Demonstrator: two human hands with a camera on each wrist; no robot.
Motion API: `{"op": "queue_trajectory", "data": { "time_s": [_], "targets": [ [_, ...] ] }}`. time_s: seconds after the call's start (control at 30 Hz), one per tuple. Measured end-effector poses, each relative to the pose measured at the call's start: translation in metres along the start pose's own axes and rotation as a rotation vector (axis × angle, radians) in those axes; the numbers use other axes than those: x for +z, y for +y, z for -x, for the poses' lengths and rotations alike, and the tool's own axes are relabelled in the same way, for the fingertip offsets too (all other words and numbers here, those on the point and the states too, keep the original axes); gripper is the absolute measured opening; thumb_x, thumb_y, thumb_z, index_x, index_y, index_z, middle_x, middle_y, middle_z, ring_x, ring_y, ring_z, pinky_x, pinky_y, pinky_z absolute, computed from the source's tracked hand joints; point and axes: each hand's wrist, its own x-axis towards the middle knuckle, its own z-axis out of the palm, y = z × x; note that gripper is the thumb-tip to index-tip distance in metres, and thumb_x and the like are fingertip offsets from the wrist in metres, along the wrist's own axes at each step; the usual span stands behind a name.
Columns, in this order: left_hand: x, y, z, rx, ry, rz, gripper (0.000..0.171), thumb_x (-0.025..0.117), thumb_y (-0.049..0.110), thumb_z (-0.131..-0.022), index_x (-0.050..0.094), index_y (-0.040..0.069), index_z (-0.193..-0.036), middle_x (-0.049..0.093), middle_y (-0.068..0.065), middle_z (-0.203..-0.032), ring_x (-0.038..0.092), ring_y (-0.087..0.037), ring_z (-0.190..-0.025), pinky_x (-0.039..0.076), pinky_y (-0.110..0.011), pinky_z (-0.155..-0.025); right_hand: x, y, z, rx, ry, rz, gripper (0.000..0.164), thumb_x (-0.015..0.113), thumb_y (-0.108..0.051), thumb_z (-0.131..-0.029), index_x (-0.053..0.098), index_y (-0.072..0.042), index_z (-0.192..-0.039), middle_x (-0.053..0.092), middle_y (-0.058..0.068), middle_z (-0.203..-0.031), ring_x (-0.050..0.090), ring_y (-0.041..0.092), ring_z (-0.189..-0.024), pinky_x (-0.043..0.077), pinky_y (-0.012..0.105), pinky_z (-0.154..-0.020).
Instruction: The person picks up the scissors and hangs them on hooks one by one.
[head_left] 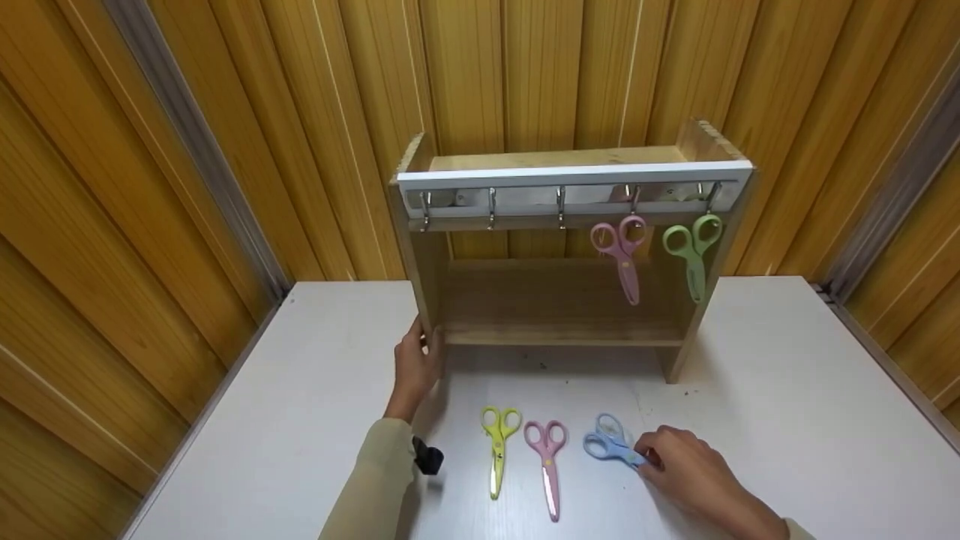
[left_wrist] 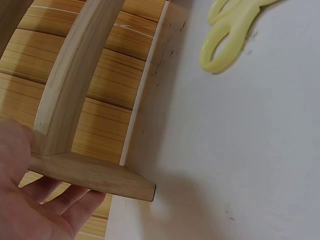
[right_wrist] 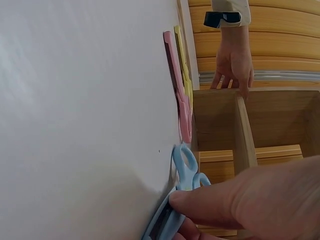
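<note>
My right hand (head_left: 686,465) pinches a pair of blue scissors (head_left: 606,444) by the blade end, low over the white table, with the handle loops pointing away from the fingers. In the right wrist view the thumb presses on the blue scissors (right_wrist: 186,167). My left hand (head_left: 417,364) holds the lower left side panel of a wooden shelf (head_left: 562,343), its fingers around the panel's edge. Between the hands lie yellow scissors (head_left: 498,450) and pink scissors (head_left: 549,465). Another pair of pink scissors (head_left: 627,262) and green scissors (head_left: 694,259) hang from hooks on the shelf.
A metal hook rail (head_left: 525,199) runs along the shelf's upper front, with three bare hooks on the left. Wood-patterned walls (head_left: 540,75) stand behind and at both sides of the white table (head_left: 330,390).
</note>
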Motion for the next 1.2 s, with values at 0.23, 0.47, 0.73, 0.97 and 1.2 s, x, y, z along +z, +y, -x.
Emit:
{"op": "queue_trajectory", "data": {
  "time_s": [0.23, 0.47, 0.73, 0.97, 1.2],
  "targets": [
    [0.0, 0.0, 0.0, 0.008, -0.004, 0.006, 0.048, 0.053, 0.015, -0.108, 0.044, 0.001, -0.153, 0.06, -0.02, -0.142, 0.067, -0.033, -0.116, 0.058, -0.044, -0.096, -0.002, 0.001, -0.002, -0.001, -0.009, 0.003, 0.015, 0.08, -0.001, -0.082, 0.077, -0.013, -0.089, 0.059, -0.005, -0.076, 0.051, 0.016, -0.072, 0.046, 0.035, -0.062],
    [-0.001, -0.001, 0.0, 0.015, -0.003, 0.006, 0.047, 0.054, 0.014, -0.108, 0.045, 0.002, -0.153, 0.061, -0.02, -0.14, 0.068, -0.034, -0.114, 0.059, -0.045, -0.092, -0.001, 0.002, -0.002, -0.013, -0.001, 0.006, 0.015, 0.079, -0.001, -0.081, 0.075, -0.015, -0.086, 0.061, -0.008, -0.077, 0.05, 0.015, -0.072, 0.046, 0.035, -0.061],
    [0.0, -0.001, 0.0, 0.004, -0.003, 0.012, 0.048, 0.055, 0.016, -0.108, 0.045, 0.002, -0.153, 0.06, -0.02, -0.141, 0.068, -0.034, -0.115, 0.059, -0.045, -0.092, -0.001, 0.003, -0.002, -0.024, 0.006, 0.006, 0.015, 0.079, -0.002, -0.082, 0.075, -0.016, -0.085, 0.061, -0.008, -0.077, 0.05, 0.015, -0.072, 0.045, 0.035, -0.061],
    [0.0, -0.002, -0.001, 0.02, -0.005, 0.011, 0.047, 0.055, 0.015, -0.108, 0.046, 0.002, -0.152, 0.061, -0.02, -0.14, 0.067, -0.035, -0.117, 0.058, -0.046, -0.094, -0.003, 0.001, -0.003, -0.009, -0.017, -0.002, 0.016, 0.079, 0.0, -0.082, 0.074, -0.015, -0.086, 0.059, -0.007, -0.075, 0.05, 0.015, -0.071, 0.043, 0.034, -0.06],
    [0.0, -0.004, -0.001, 0.017, -0.001, 0.012, 0.047, 0.055, 0.015, -0.107, 0.046, 0.002, -0.152, 0.061, -0.02, -0.14, 0.068, -0.035, -0.114, 0.058, -0.047, -0.093, -0.014, -0.004, -0.004, -0.049, 0.004, 0.022, 0.016, 0.08, -0.002, -0.082, 0.073, -0.016, -0.085, 0.061, -0.007, -0.076, 0.051, 0.014, -0.071, 0.046, 0.035, -0.06]
  ]
}}
